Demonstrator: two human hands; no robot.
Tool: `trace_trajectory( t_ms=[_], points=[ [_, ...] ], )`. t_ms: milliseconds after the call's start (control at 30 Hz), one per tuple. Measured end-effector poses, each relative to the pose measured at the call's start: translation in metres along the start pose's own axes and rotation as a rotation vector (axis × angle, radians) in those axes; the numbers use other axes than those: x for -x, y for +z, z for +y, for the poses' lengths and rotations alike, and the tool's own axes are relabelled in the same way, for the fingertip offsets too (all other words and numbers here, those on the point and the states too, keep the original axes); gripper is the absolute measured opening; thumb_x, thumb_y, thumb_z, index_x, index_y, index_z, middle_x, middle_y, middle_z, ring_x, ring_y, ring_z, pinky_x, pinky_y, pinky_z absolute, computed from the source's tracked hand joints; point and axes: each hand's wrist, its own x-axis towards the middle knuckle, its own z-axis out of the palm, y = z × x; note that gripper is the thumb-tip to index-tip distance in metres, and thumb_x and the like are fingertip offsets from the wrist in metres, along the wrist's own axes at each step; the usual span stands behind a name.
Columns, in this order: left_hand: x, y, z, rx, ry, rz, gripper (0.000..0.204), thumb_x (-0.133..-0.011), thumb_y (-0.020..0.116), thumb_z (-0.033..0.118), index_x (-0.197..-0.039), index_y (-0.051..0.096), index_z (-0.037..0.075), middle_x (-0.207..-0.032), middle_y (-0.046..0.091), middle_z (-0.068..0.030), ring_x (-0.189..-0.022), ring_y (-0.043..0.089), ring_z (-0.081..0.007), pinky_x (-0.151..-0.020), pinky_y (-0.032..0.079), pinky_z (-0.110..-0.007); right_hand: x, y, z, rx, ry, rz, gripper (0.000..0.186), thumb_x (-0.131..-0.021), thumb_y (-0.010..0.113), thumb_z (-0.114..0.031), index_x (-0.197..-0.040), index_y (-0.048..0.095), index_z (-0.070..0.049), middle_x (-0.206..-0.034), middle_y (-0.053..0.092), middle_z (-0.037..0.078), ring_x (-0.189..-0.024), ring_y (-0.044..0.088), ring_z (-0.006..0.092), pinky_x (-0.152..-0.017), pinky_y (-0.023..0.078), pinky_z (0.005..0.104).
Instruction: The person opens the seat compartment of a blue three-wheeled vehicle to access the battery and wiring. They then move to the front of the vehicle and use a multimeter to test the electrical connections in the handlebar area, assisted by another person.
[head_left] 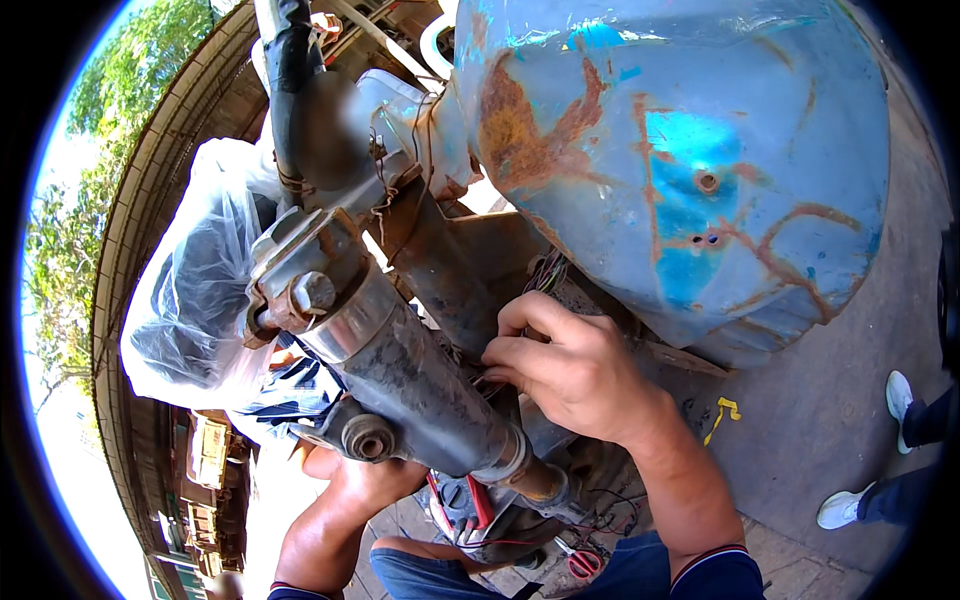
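A thick grey metal tube (405,375) slants across the middle, with a rusty clamp and large bolt (314,292) at its upper end. My right hand (575,375) is beside the tube's right side, thumb and fingers pinched together at thin wires. More coloured wires (546,272) come out above this hand, under the blue rusty fender (820,130). My left hand (375,484) reaches behind the tube's lower left side, below a round bushing (368,437); its fingers are hidden. Just below the tube is a red and dark multimeter (464,502) with a dial, partly covered.
Red-handled scissors (583,564) lie low by my legs. Clear plastic sheeting (195,290) wraps a bulky part at left, above striped cloth (295,388). A yellow strip (722,415) lies on the floor at right, near another person's white shoes (845,508).
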Motion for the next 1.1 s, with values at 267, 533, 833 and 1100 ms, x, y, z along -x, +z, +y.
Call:
trace_trajectory(
  t_ms=[267, 533, 833, 1100],
  points=[
    [0.003, 0.002, -0.009, 0.013, -0.001, -0.027, 0.033, -0.087, 0.076, 0.001, -0.118, 0.069, -0.002, -0.114, 0.073, -0.0161, -0.104, 0.071, -0.0278, -0.093, 0.057, -0.042, 0.0, -0.013, 0.009, -0.019, 0.022, -0.011, 0.015, -0.085, 0.079, -0.006, -0.095, 0.069, -0.002, -0.098, 0.062, 0.011, -0.076, 0.069, 0.031, -0.065, 0.054, 0.043],
    [0.015, 0.0, -0.007, 0.036, -0.077, -0.061, 0.039, -0.085, 0.079, -0.003, -0.122, 0.068, -0.004, -0.118, 0.073, -0.0166, -0.108, 0.071, -0.0274, -0.096, 0.057, -0.042, 0.002, -0.019, 0.008, -0.33, 0.318, -0.092, 0.019, -0.088, 0.072, 0.005, -0.105, 0.065, 0.002, -0.1, 0.068, 0.014, -0.083, 0.07, 0.0322, -0.071, 0.055, 0.0397],
    [0.012, 0.006, -0.011, 0.144, -0.069, 0.0, 0.043, -0.085, 0.079, -0.004, -0.126, 0.065, -0.003, -0.12, 0.072, -0.0157, -0.11, 0.07, -0.0269, -0.098, 0.056, -0.041, 0.003, -0.011, 0.013, -0.253, 0.137, -0.104, 0.021, -0.084, 0.078, -0.002, -0.103, 0.068, -0.001, -0.091, 0.064, 0.013, -0.079, 0.067, 0.0357, -0.069, 0.052, 0.0442],
    [0.024, 0.014, -0.026, 0.196, -0.195, 0.092, 0.039, -0.086, 0.077, -0.005, -0.124, 0.066, -0.003, -0.119, 0.072, -0.015, -0.108, 0.07, -0.0265, -0.096, 0.057, -0.04, 0.006, -0.005, 0.012, -0.061, 0.022, -0.034, 0.013, -0.081, 0.081, -0.009, -0.09, 0.072, -0.006, -0.077, 0.061, 0.009, -0.069, 0.065, 0.0328, -0.063, 0.05, 0.0426]
  ],
)
